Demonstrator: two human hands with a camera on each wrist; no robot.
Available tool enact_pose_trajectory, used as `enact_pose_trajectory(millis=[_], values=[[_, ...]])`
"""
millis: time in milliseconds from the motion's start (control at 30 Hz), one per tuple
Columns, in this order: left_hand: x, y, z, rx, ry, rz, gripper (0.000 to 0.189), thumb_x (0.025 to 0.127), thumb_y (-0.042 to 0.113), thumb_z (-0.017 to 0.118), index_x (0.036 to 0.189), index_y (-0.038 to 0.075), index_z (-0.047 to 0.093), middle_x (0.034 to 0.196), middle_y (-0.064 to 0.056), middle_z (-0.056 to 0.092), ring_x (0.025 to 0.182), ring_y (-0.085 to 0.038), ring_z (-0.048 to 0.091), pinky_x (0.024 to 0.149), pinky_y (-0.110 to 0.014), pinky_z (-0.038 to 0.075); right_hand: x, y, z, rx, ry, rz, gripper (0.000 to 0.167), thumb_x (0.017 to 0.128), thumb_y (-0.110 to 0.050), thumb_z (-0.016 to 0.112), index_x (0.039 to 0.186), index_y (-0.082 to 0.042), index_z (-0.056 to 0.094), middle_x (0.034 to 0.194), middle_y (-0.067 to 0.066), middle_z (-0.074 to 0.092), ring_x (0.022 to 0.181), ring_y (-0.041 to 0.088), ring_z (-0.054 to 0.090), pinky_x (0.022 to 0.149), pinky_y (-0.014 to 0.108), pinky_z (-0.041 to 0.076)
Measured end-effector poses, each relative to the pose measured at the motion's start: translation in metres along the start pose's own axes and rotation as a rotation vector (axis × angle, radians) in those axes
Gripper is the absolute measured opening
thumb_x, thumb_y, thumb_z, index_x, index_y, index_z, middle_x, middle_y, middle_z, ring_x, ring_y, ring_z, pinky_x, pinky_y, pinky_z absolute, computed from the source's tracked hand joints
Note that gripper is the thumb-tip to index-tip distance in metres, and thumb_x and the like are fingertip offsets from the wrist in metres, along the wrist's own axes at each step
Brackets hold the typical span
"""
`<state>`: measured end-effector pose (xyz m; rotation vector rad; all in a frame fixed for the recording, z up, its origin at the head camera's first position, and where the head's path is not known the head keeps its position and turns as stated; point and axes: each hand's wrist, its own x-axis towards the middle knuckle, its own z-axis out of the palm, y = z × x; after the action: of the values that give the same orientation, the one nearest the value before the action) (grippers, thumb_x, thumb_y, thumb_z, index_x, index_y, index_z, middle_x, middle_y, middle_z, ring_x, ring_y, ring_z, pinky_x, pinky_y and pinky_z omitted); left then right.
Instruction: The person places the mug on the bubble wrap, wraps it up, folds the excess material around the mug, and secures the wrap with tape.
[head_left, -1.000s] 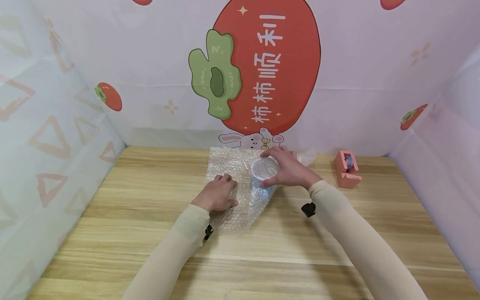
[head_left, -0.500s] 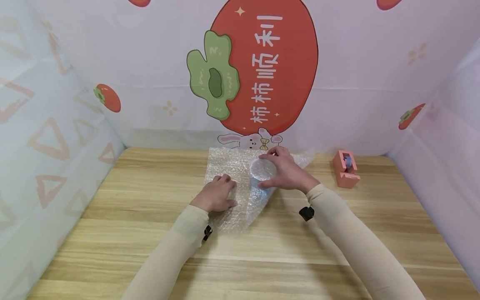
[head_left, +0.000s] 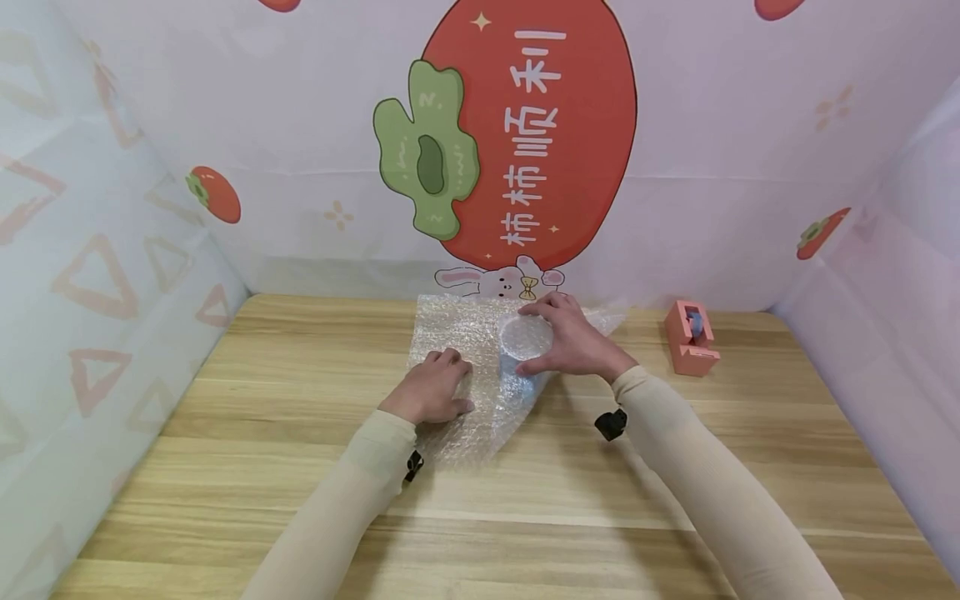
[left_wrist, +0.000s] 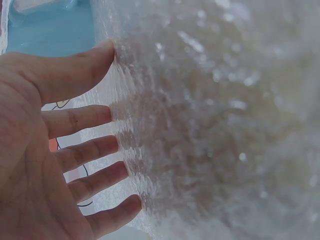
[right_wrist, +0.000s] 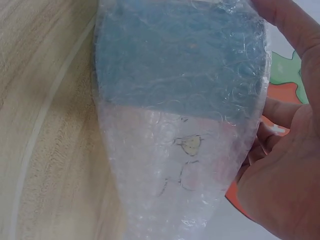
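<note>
Looks mid-wrap, frame centre: right hand grips blue cylinder through bubble wrap; left hand, fingers extended, touches wrap. Next likely calls for snug rolling leftward.

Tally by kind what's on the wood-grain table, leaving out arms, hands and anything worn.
Clear bubble-wrap sheet: 1
Light-blue cylindrical object, seen through the wrap: 1
Pink block-shaped tape dispenser, bluish roll included: 1
Total: 3
</note>
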<state>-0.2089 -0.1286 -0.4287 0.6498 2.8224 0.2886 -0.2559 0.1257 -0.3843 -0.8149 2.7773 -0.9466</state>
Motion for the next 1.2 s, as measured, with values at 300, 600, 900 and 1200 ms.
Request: enact_pose_trajectory(millis=[300,600,900,1200], values=[[0.001,-0.005,-0.006,-0.072,0.002,-0.007,0.059,0.090,0.036,0.077,0.137,0.006,0.059,0.144,-0.017,0.050,0.131,-0.040,0.046,0.104,-0.057,0.045,-0.001,0.002,0.002,0.063,0.004,0.027,0.085,0.065,-0.035,0.097,0.137,-0.009,0.059,0.127,0.010,0.046,0.126,0.030,0.036,0.105,0.054,0.042],[0.004,-0.022,-0.016,-0.266,0.103,-0.100,0.060,0.095,0.026,0.069,0.146,0.001,0.049,0.149,-0.021,0.044,0.137,-0.042,0.042,0.111,-0.056,0.039,-0.001,0.003,0.003,0.091,-0.003,0.057,0.087,0.066,-0.035,0.096,0.140,-0.009,0.057,0.131,0.012,0.043,0.128,0.030,0.035,0.106,0.055,0.043],[0.026,-0.051,-0.021,-0.420,0.284,-0.353,0.074,0.097,0.025,0.065,0.154,-0.007,0.029,0.146,-0.033,0.036,0.126,-0.049,0.048,0.105,-0.061,0.042,-0.001,0.002,0.004,0.099,-0.006,0.090,0.088,0.067,-0.035,0.096,0.142,-0.012,0.057,0.134,0.012,0.041,0.129,0.030,0.034,0.107,0.056,0.042],[0.038,-0.062,-0.025,-0.573,0.328,-0.408,0.075,0.098,0.025,0.064,0.153,-0.009,0.027,0.149,-0.034,0.038,0.135,-0.048,0.041,0.113,-0.058,0.035,-0.002,0.002,0.005,0.109,-0.003,0.096,0.088,0.067,-0.033,0.096,0.142,-0.011,0.057,0.135,0.012,0.039,0.129,0.031,0.033,0.107,0.055,0.042]])
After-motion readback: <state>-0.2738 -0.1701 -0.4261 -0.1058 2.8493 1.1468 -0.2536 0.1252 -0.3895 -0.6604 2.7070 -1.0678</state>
